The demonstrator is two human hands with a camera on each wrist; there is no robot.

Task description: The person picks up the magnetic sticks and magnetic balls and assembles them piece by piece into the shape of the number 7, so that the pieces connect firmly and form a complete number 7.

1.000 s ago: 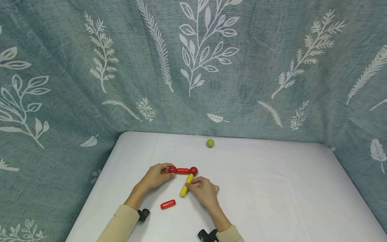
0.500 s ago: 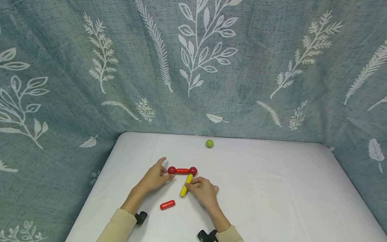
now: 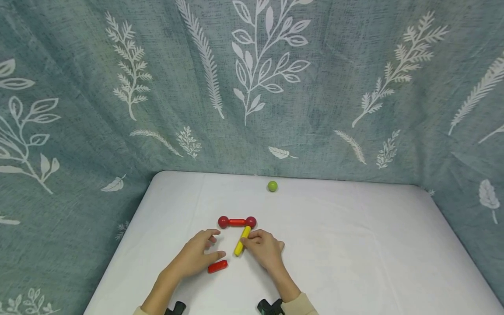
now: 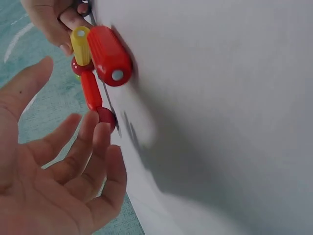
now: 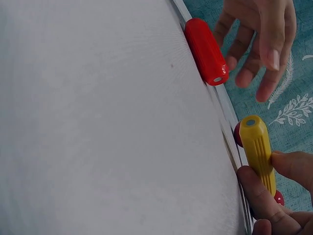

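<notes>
In the head view a red rod [image 3: 237, 222] lies between two red balls [image 3: 223, 222] [image 3: 250, 222]. A yellow rod [image 3: 242, 241] slants down from the right ball, its upper end against it. My right hand [image 3: 266, 250] pinches this yellow rod [image 5: 258, 152] between thumb and fingers. Fingers spread and holding nothing, my left hand [image 3: 194, 256] hovers beside a loose red rod [image 3: 218, 266]. That loose rod [image 4: 110, 56] shows a metal disc in its end in the left wrist view.
A green ball [image 3: 272, 186] sits near the far edge of the white table [image 3: 354, 245]. Behind the table hangs a teal cloth [image 3: 315, 109] with white leaf prints. Dark wrist-camera parts [image 3: 271, 307] show at both wrists.
My left hand has let go of the left red ball and moved down toward the loose red rod. My right hand has stayed on the yellow rod.
</notes>
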